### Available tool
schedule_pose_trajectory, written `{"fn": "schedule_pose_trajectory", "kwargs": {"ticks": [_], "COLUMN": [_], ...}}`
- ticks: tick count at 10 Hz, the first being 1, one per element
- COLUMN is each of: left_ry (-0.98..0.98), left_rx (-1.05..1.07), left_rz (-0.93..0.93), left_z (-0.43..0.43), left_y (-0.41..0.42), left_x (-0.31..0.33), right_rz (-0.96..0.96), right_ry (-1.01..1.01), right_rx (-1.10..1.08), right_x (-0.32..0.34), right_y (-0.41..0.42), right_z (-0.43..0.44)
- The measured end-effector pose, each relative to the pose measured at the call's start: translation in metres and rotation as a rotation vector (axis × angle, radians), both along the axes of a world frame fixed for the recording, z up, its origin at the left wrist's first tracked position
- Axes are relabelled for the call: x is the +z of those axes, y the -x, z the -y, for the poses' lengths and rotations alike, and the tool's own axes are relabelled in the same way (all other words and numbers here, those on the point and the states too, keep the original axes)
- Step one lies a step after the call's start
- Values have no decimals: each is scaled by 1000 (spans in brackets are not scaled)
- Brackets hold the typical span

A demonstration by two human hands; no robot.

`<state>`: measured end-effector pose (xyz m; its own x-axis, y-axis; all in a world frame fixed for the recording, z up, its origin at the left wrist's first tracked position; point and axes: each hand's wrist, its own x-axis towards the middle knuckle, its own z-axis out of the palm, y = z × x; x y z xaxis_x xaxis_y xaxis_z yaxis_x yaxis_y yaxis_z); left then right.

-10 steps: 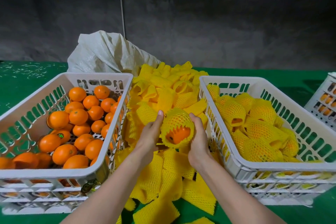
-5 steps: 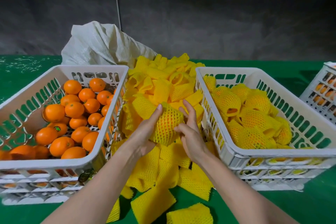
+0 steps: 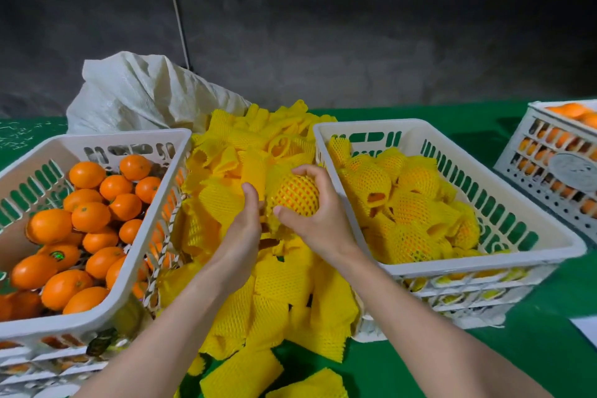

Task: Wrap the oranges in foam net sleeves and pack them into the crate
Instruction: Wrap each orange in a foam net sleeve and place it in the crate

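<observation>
My right hand (image 3: 318,220) grips a wrapped orange (image 3: 295,195) in a yellow foam net sleeve, fingers curled over its top and thumb under it. My left hand (image 3: 244,229) is just left of it, thumb raised beside the sleeve; whether it holds the sleeve is unclear. Both hands hover over a pile of loose yellow sleeves (image 3: 268,287) between two white crates. The left crate (image 3: 106,310) holds several bare oranges (image 3: 90,216). The right crate (image 3: 504,213) holds several wrapped oranges (image 3: 416,207).
A white woven sack (image 3: 142,94) lies behind the sleeve pile. Another white crate (image 3: 555,168) with oranges stands at the far right. A green cloth (image 3: 517,362) covers the table, and a dark wall rises behind it.
The orange went from held between both hands, open end showing, to fully covered in my right hand's grip. My left hand slid off to its left side.
</observation>
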<state>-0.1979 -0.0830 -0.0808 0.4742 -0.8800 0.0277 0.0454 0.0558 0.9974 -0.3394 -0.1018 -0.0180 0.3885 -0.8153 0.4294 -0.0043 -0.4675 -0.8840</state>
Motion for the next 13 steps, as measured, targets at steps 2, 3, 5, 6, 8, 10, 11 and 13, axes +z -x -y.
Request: {"fn": "schedule_pose_trajectory", "kwargs": {"ticks": [2, 3, 5, 6, 8, 10, 11, 13], "left_ry": [140, 192, 18, -146, -159, 25, 9, -89], "left_rx": [90, -106, -389, -489, -483, -279, -101, 60], "left_rz": [191, 479, 1051, 1275, 1341, 748, 643, 567], "left_z": [5, 17, 65, 75, 72, 53, 40, -1], "left_y": [79, 126, 175, 179, 173, 144, 92, 1], "left_x": [37, 50, 46, 35, 30, 56, 70, 77], "right_rz": [49, -20, -420, -565, -880, -702, -392, -551], "right_ry": [14, 43, -102, -202, -179, 48, 243, 417], "right_rx": [-259, -448, -751, -747, -797, -734, -597, 34], "right_x": [0, -2, -10, -17, -23, -17, -1, -2], "right_y": [57, 95, 165, 176, 170, 168, 140, 27], "right_z": [52, 87, 136, 145, 151, 140, 111, 31]}}
